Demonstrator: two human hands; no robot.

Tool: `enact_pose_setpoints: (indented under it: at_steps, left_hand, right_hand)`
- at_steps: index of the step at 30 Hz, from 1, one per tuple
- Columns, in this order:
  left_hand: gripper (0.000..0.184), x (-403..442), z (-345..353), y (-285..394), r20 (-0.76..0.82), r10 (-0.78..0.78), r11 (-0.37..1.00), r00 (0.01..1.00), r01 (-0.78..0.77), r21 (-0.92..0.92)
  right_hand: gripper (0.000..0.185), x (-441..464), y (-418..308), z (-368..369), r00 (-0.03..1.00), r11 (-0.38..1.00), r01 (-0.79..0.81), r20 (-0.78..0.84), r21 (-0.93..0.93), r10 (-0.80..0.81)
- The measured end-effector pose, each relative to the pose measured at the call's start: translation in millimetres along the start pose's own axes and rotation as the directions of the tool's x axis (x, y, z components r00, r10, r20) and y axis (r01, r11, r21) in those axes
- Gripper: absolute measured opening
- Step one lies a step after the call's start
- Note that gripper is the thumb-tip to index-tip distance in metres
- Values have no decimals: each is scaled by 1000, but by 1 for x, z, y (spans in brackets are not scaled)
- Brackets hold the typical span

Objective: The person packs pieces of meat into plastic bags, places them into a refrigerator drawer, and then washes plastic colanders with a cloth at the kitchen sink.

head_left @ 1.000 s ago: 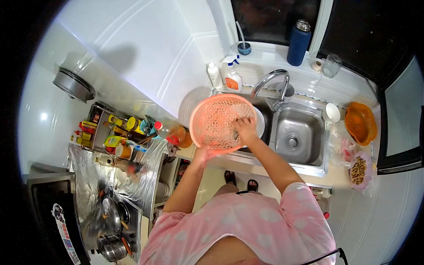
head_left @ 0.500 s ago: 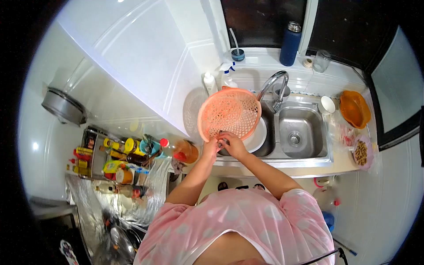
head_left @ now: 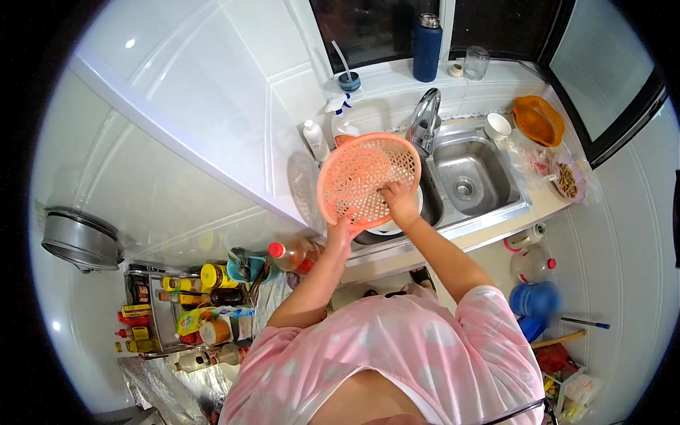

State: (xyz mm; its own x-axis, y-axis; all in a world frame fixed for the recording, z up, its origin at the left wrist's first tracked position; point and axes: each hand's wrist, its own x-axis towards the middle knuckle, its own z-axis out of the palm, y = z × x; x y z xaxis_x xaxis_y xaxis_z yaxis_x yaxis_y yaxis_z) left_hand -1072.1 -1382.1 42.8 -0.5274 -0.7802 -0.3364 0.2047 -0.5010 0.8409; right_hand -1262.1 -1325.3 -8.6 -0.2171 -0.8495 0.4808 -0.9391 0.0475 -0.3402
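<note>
An orange plastic colander [head_left: 370,145] with a lattice of holes is tilted up over the left basin of the sink. My left hand [head_left: 343,232] grips its near rim at the lower left, thumb over the edge. Inside the colander, toward its right side, my right hand [head_left: 401,204] has its fingers curled together. Something small and dark shows at these fingertips; what it is I cannot make out. Beneath the colander, a white bowl [head_left: 421,205] shows only in part.
The chrome faucet [head_left: 423,117] stands behind the colander, beside the right basin [head_left: 489,185]. White bottles [head_left: 316,140] stand at the back left. A bowl of peanut-like pieces [head_left: 567,180] sits on the right counter. Seasoning bottles [head_left: 219,276] crowd the left rack.
My right hand has moved away from my left, to the right and into the colander. My left hand stays at the near rim. The camera view has turned, shifting the surroundings.
</note>
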Motion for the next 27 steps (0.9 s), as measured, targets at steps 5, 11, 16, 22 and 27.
enact_pose_setpoints:
  at_steps: [5, 11, 16, 22, 27]
  left_hand:
    - [66, 5, 5, -2, -72, -3, 997, 997, 9, 72]
    - [61, 28, -14, -21, -122, -52, 998, 991, 50, -25]
    - [66, 5, 20, -12, -173, 89, 995, 981, -80, 55]
    - [61, -4, 33, -11, -253, -5, 1000, 967, 6, 2]
    - [57, 50, -37, -61, -131, -177, 973, 976, 153, -171]
  right_hand:
    - [44, -9, -56, 17, 976, 741, -200, 196, 641, 94]
    - [46, -18, -19, 6, 968, 772, 86, 130, 630, -214]
    - [45, -17, 38, -15, 973, 963, 163, 125, 217, -193]
    - [55, -22, -10, 7, 972, 825, -20, 205, 564, -116]
    - [67, -7, -53, -14, 969, 707, 76, 116, 704, -219]
